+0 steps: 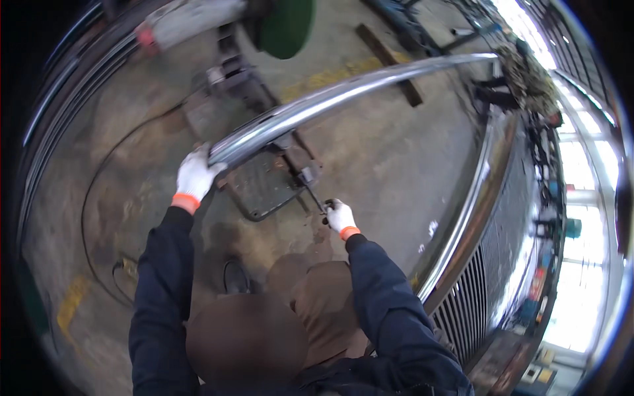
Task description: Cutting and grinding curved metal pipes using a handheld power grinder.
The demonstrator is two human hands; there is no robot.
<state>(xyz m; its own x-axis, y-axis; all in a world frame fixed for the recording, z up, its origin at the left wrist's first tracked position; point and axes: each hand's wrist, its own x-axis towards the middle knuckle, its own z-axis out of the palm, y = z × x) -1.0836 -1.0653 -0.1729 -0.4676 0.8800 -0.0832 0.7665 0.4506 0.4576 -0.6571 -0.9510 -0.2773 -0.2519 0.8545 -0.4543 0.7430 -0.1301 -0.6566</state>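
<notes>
1 long, silvery, round metal bar point(343, 96) is stretching from left of centre toward the upper right, its polished surface catching bright streaks of light. Near its lower-left end it is passing above 1 dark, worn metal stand point(305, 175). 1 thin dark rod point(314, 195) is slanting down and rightward from the stand.
</notes>
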